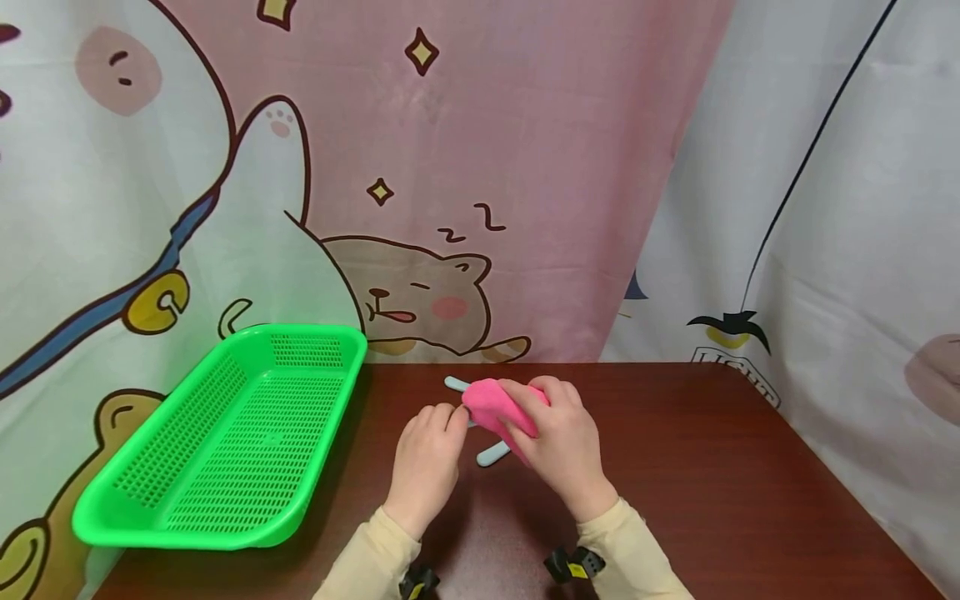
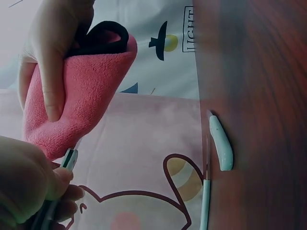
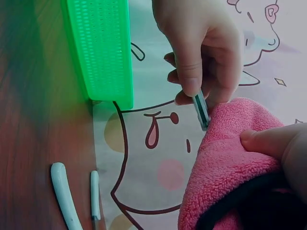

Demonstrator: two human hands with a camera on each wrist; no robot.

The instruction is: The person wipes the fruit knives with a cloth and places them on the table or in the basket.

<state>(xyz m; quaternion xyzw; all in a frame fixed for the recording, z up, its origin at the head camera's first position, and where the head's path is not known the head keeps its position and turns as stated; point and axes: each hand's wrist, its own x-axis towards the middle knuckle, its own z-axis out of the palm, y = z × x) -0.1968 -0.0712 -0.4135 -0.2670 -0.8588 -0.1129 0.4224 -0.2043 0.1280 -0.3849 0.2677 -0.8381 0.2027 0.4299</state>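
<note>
My left hand (image 1: 427, 458) pinches a slim tool (image 3: 200, 111) with a pale edge and a dark stripe. Its far end runs up to a fuzzy pink cloth (image 1: 491, 400) with black trim, which hides the rest, so its kind does not show. From the other side my right hand (image 1: 566, 437) grips the folded cloth, thumb pressed on its face. Both hands are above the table. Below them on the tabletop lie two pale blue-handled knives: a curved-handled knife (image 2: 220, 143) and a straight-handled knife (image 2: 206, 203) with a thin blade.
A bright green perforated plastic basket (image 1: 307, 492) stands at the left of the dark brown table (image 1: 712, 500). Behind the table hangs a cartoon-printed curtain (image 1: 570, 167), close to the table's back edge.
</note>
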